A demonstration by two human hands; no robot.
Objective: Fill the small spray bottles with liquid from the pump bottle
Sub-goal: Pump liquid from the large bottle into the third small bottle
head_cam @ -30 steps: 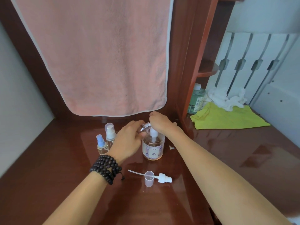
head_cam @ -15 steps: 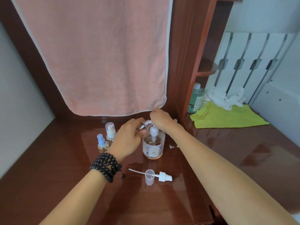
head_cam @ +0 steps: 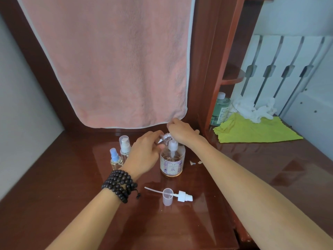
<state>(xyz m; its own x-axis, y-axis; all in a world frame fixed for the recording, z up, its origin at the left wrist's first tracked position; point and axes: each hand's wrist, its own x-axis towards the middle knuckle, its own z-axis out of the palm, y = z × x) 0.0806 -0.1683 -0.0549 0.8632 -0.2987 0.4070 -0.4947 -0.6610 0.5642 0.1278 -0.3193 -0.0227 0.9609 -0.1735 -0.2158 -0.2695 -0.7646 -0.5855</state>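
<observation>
The left hand (head_cam: 144, 152) grips a small clear spray bottle (head_cam: 164, 138), tilted with its threaded neck beside the pump bottle (head_cam: 172, 162) on the wooden desk (head_cam: 72, 204). The right hand (head_cam: 182, 131) curls over the pump head, seemingly pressing it.

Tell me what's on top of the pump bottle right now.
The right hand covers the pump bottle head; only the white collar shows. The left hand holds a small open bottle tilted there. The spout itself is hidden.
</observation>
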